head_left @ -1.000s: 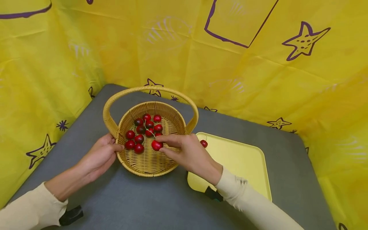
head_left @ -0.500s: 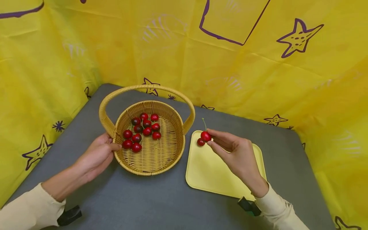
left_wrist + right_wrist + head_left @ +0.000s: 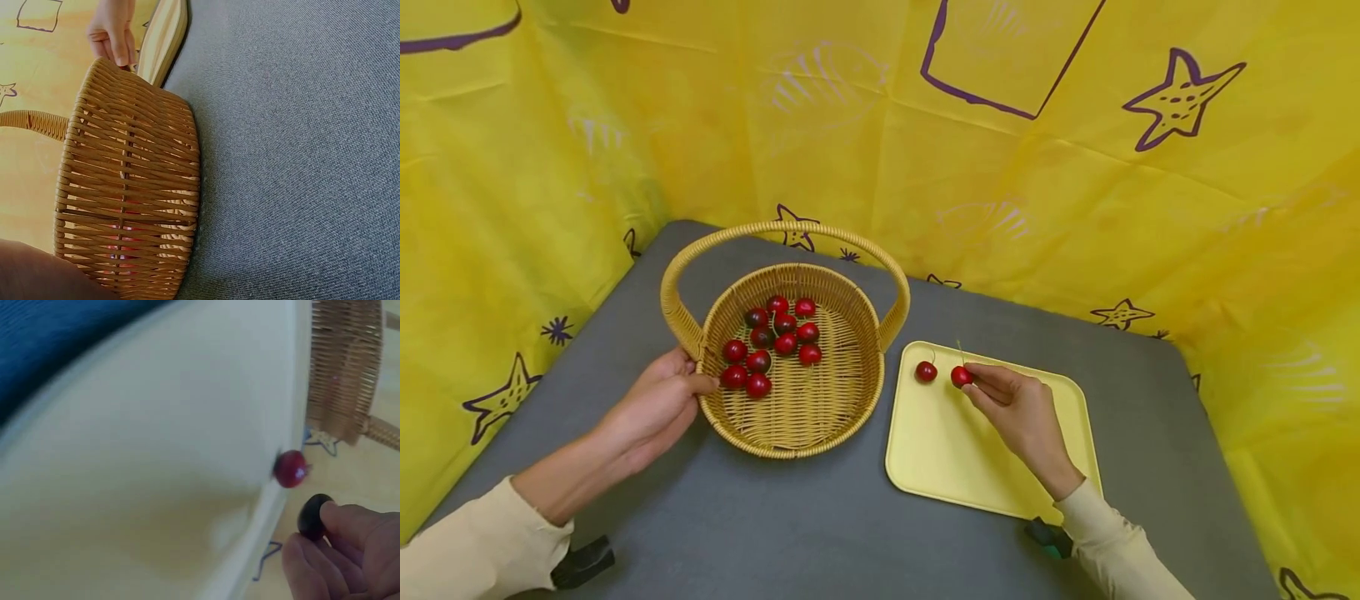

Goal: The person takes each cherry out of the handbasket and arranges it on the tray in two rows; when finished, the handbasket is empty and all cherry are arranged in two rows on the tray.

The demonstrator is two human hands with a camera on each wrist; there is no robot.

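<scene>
- Now your right hand point(image 3: 1018, 408) pinches a red cherry point(image 3: 960, 377) between its thumb and fingertips, right down at the tray point(image 3: 1000, 475), near the tray's far edge.
- In the right wrist view, the cherry point(image 3: 314, 515) looks dark and sits at your fingertips point(image 3: 340, 515).
- I cannot tell if the cherry touches the tray or is just above it.
- A second cherry point(image 3: 926, 372) lies on the tray, just to the basket side of the one you hold. The two are near but apart.
- The tray is pale yellow and lies on the gray table point(image 3: 790, 525), just beside the basket point(image 3: 797, 417).
- Your left hand point(image 3: 655, 408) grips the basket's rim on the side far from the tray. Your thumb curls over the top of the rim.
- The basket is round and woven, with a tall handle point(image 3: 786, 229) over it.
- Inside the basket sits a bunch of cherries point(image 3: 769, 343), red and dark, in the half far from the tray.
- In the left wrist view you see the basket's wall point(image 3: 131, 187) up close, with the tray's edge point(image 3: 164, 37) past it.
- A yellow cloth with purple stars point(image 3: 1183, 104) hangs behind the basket and tray.
</scene>
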